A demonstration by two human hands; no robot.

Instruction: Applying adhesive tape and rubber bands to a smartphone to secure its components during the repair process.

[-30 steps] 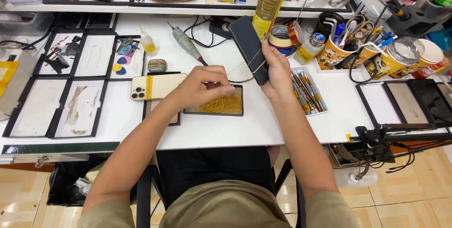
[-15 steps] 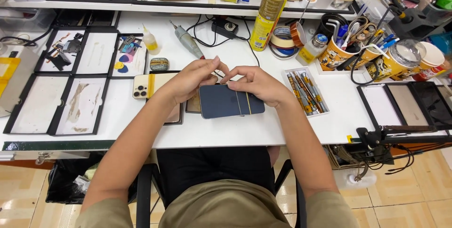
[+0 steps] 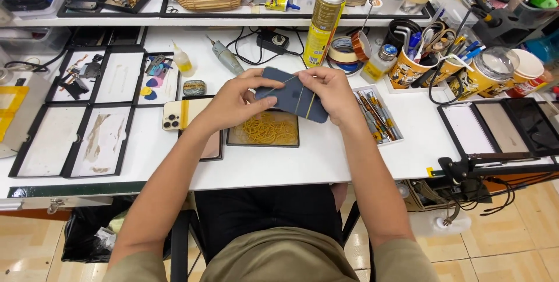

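Observation:
Both my hands hold a dark blue phone point(image 3: 289, 97) above the white bench, tilted flat toward me. My left hand point(image 3: 237, 99) grips its left end. My right hand point(image 3: 329, 91) grips its right end. Two thin yellow rubber bands point(image 3: 303, 99) run around the phone's body. Just below the phone sits a small black tray of yellow rubber bands point(image 3: 268, 130).
A gold phone point(image 3: 181, 113) lies face down left of the tray. Black-framed trays point(image 3: 96, 113) cover the left side, more point(image 3: 512, 120) at right. A yellow spray can point(image 3: 324, 23), tape rolls point(image 3: 343, 50), tool cups point(image 3: 407, 63) and a tweezer tray point(image 3: 375, 112) stand nearby.
The phone was held up on edge, then laid flat over the rubber band tray. Now it is lifted a little and tilted, with rubber bands visible around it.

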